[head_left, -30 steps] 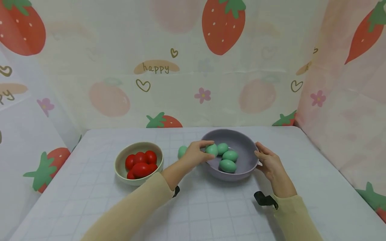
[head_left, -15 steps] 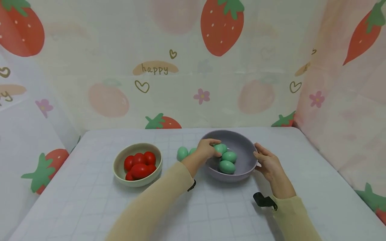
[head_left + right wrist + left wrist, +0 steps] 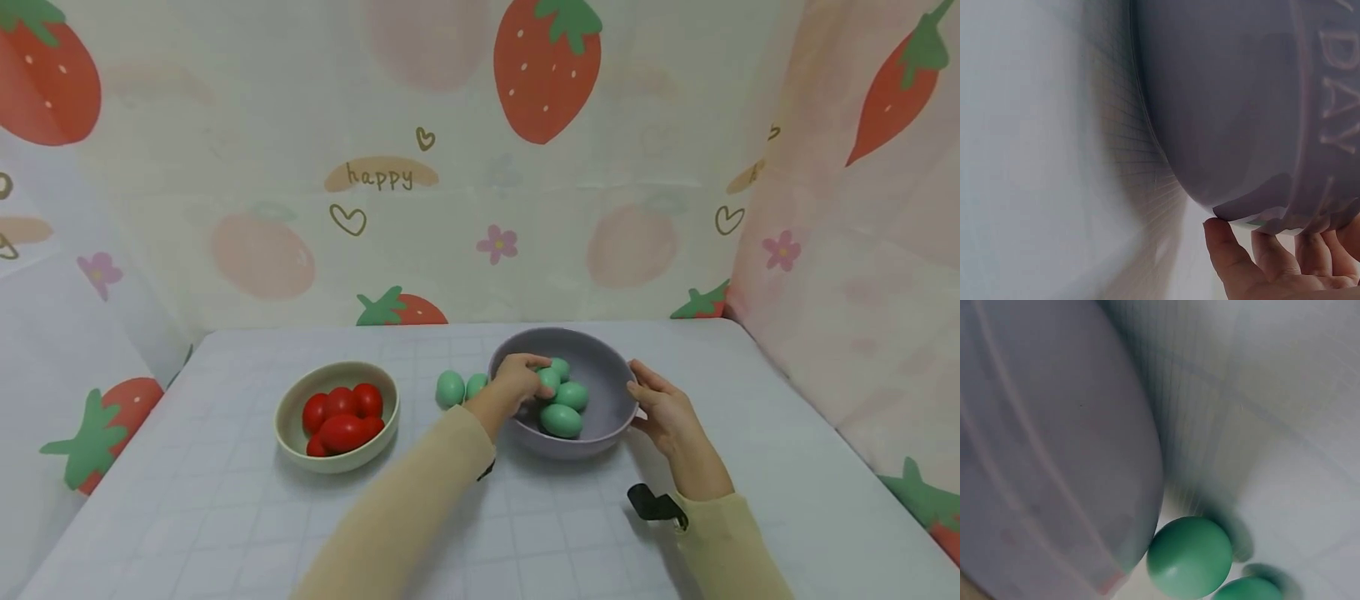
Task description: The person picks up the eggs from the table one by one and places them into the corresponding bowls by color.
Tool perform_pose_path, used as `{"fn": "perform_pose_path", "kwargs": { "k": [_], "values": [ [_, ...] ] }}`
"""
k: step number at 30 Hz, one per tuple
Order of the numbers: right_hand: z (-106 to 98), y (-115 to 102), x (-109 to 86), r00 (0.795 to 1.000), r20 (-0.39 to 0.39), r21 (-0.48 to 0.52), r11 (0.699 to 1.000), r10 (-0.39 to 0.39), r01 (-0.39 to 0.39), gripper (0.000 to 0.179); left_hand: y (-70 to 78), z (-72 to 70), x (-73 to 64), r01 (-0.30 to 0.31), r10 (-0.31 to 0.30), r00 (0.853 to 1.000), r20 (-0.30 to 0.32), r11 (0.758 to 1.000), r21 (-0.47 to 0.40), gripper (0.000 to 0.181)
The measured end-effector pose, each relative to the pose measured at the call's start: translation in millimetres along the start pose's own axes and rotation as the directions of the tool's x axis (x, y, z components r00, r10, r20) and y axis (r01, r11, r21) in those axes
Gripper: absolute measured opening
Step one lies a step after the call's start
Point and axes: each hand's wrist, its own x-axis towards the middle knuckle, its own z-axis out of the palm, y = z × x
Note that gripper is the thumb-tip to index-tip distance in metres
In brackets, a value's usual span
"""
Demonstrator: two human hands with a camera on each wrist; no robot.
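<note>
A purple bowl (image 3: 600, 367) stands at the table's middle right, with several green eggs inside, one of them a lower egg (image 3: 561, 421). My left hand (image 3: 513, 385) reaches over its left rim and pinches a green egg (image 3: 550, 380) low among the others. The hand partly covers that egg. At the bowl's right side, my right hand (image 3: 667, 417) holds the rim. In the right wrist view, its fingers (image 3: 1272, 255) touch the bowl's outer wall (image 3: 1222, 112). Two more green eggs (image 3: 450, 389) sit on the table just left of the bowl; the left wrist view shows one egg (image 3: 1189, 557) beside the bowl's wall.
A pale green bowl (image 3: 283, 429) holding several red eggs (image 3: 345, 433) stands to the left. The white checked table (image 3: 540, 533) is backed by a strawberry-print cloth (image 3: 382, 250), which also rises along both sides.
My left hand has moved right and down into the purple bowl with the green egg, uncovering a second egg on the table. The right hand has stayed on the rim.
</note>
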Motion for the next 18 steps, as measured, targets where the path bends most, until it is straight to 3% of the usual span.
{"fn": "perform_pose_path", "kwargs": {
  "k": [9, 18],
  "values": [
    [0.9, 1.6, -2.4, 1.000, -0.002, 0.008, 1.000, 0.004, -0.004, 0.061, -9.2, 11.0, 19.0, 0.058, -0.058, 0.998, 0.024, 0.998, 0.016, 0.054],
    [0.6, -0.8, -2.5, 1.000, 0.010, -0.009, 1.000, -0.009, 0.009, 0.061, -9.4, 17.8, 27.9, 0.092, -0.096, 0.995, 0.017, 0.984, 0.155, 0.050]
  ]
}}
